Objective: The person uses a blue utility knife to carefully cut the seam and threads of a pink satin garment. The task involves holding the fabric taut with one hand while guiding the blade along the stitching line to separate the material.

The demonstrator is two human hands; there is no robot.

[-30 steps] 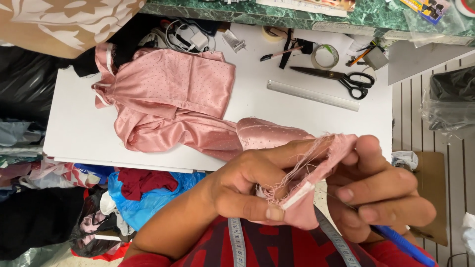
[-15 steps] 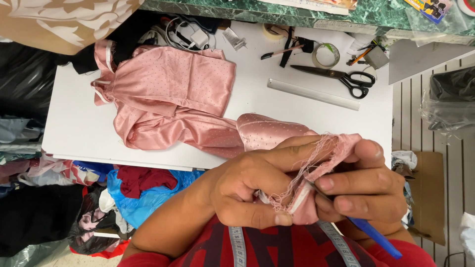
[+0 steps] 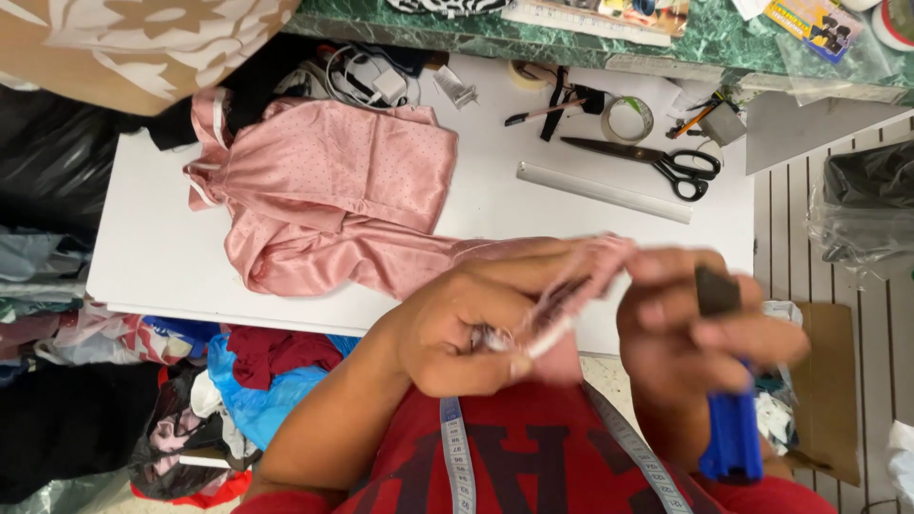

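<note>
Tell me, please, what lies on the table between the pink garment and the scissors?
In the head view, a long pale ruler lies on the white table between the pink garment and the scissors, slanting down to the right.

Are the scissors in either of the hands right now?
No, the scissors lie on the white table, apart from both hands, beside the ruler.

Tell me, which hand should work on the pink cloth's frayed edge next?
Probably the right hand: it grips a blue-handled tool beside the shiny pink fabric, while the left hand is busy pinching the frayed edge.
</note>
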